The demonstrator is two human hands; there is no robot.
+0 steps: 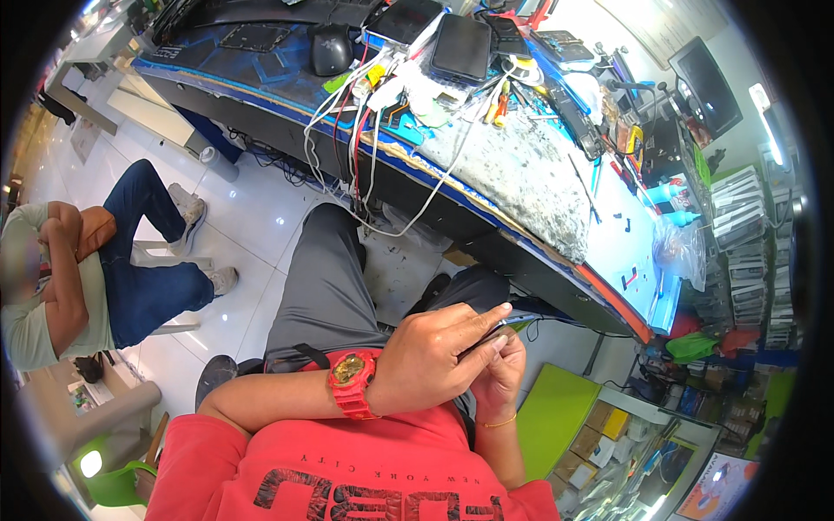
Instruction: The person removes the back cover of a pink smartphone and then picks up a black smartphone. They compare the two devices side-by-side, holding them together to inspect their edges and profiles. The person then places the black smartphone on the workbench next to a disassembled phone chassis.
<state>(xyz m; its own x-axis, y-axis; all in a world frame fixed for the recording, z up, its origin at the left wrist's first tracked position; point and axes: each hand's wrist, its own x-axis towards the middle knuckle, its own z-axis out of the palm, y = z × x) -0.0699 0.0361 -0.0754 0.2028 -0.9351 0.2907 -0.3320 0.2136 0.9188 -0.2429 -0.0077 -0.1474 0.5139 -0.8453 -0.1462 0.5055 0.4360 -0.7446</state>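
Note:
Both hands are together above my lap, short of the workbench's front edge. My left hand (pixel 434 354), with a red watch (pixel 351 382) on its wrist, has its fingers bent round a thin dark object (pixel 483 339). Only a narrow edge of that object shows between the hands; its kind is hidden. From the other side my right hand (pixel 502 375) grips the same object, thumb and fingers pressed together. A thin bracelet circles the right wrist.
The workbench (pixel 512 178) carries a black phone (pixel 461 48), a mouse (pixel 332 49), tangled white cables (pixel 314 143), screwdrivers (pixel 501 104) and blue bottles (pixel 665 193). Cables hang over its front edge. A seated person (pixel 113 252) with folded arms is at left. A green panel (pixel 556 417) stands right.

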